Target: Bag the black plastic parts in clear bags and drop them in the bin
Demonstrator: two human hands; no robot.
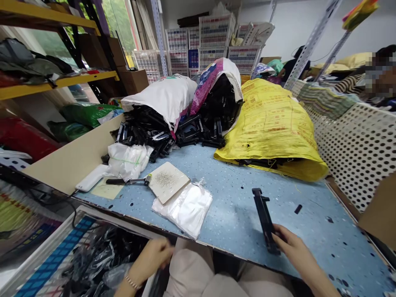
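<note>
At the lower right, the right hand holds a black plastic part by its near end over the blue table. The left hand, blurred, is at lower left of centre above a crate. Mid-frame lie a hammer and white plastic bags; a yellow sack sits upper right.

Past the near edge of the surface, the left hand is blurred and the bin cut off, while on the surface the yellow sack mostly hides its black contents.
</note>
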